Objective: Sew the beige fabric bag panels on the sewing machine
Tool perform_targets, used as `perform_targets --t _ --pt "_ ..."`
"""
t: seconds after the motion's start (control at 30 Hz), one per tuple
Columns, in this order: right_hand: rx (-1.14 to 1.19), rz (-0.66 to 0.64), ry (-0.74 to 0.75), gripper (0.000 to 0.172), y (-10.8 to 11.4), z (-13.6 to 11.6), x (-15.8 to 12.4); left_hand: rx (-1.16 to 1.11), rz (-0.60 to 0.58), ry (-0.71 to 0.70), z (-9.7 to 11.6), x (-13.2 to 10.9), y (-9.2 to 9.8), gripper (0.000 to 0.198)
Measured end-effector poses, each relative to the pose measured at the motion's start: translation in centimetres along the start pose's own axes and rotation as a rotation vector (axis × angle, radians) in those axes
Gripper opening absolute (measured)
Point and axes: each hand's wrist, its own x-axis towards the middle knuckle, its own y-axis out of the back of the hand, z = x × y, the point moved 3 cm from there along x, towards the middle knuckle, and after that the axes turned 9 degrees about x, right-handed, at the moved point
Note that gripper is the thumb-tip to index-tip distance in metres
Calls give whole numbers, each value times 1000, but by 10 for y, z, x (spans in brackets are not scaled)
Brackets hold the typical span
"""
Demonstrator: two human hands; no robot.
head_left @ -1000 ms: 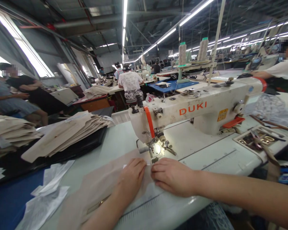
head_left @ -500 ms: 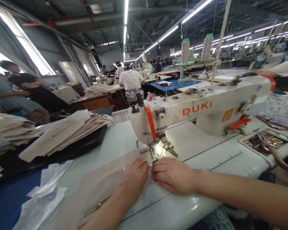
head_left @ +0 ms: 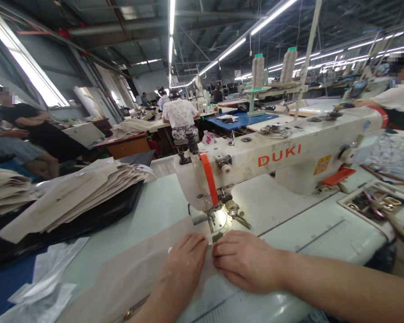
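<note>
A light beige fabric piece [head_left: 128, 264] lies on the pale machine table, its edge reaching the sewing machine's [head_left: 283, 154] needle area. My left hand [head_left: 185, 262] is closed on the fabric edge just in front of the presser foot, fingertips pressed together. Close beside it, my right hand [head_left: 245, 260] pinches the same edge, its fingers curled and pointing left. The lit needle plate [head_left: 219, 220] shows just beyond my fingertips. A gold-coloured metal tool [head_left: 132, 310] lies partly hidden by my left forearm; its kind is unclear.
Stacked beige fabric pieces [head_left: 77, 190] lie on black material at left, near white strips [head_left: 49, 273]. A tray of small tools [head_left: 373, 206] sits at right. Thread cones [head_left: 257, 72] stand behind the machine. A seated co-worker [head_left: 181, 114] is ahead; other people stand at left.
The view has shifted slightly, so the hands appear lower and the left-hand stacks farther left. Both hands keep hold of the fabric edge at the needle.
</note>
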Motion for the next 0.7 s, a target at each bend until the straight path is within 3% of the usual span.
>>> perform_targets --t 0.7 --pt "18 10 0 20 0 0 -1 32 -89 24 1 -4 -5 35"
